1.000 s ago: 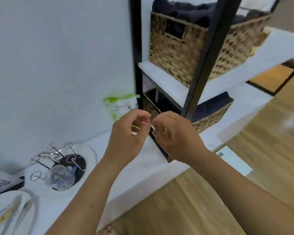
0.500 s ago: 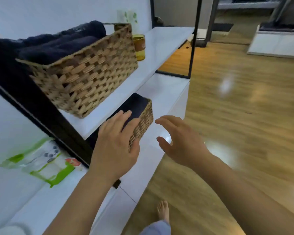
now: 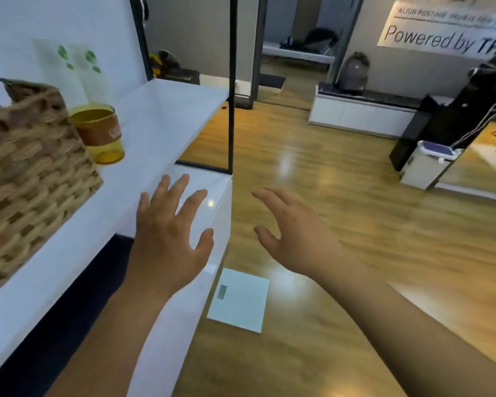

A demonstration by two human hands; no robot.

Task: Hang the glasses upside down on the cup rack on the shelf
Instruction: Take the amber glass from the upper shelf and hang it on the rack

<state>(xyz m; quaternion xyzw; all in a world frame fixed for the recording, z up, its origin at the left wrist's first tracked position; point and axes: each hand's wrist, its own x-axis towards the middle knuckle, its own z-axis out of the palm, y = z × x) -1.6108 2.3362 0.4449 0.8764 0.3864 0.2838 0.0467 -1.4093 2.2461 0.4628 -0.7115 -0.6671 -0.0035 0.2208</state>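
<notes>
Amber-yellow, see-through, the glass with a brown band stands upright on the white shelf board, just beside the woven wicker basket at the left. My left hand hovers over the front edge of this shelf, fingers spread apart and empty. My right hand is over the wooden floor, fingers also apart, holding nothing.
</notes>
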